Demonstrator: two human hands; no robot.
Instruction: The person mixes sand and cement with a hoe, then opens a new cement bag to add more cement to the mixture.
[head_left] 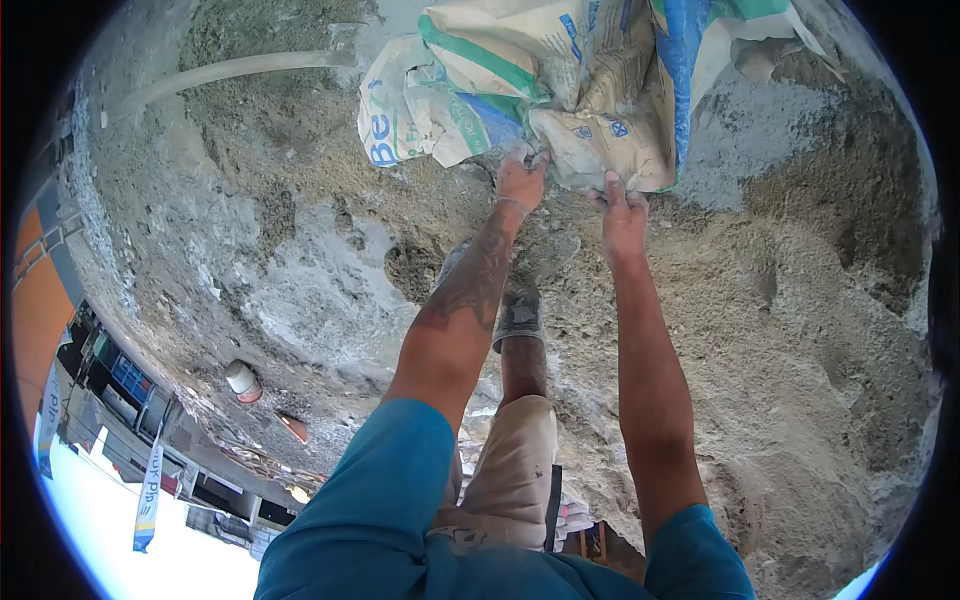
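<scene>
A crumpled paper cement sack (610, 140), off-white and tan with green and blue stripes, lies on the sandy ground at the top of the view. My left hand (522, 180) is closed on the near edge of the sack, left of its middle. Farther right, my right hand (624, 215) pinches the same edge with the thumb on top. Both arms reach straight forward. The fingertips under the paper are partly hidden, and the far part of the sack is cut off by the frame.
Rough sand (780, 300) with patches of grey powder (320, 290) surrounds my boots. A pale curved strip (250, 66) lies at upper left. A whitish container (241, 379) and a reddish fragment (294, 429) lie at lower left, with buildings beyond.
</scene>
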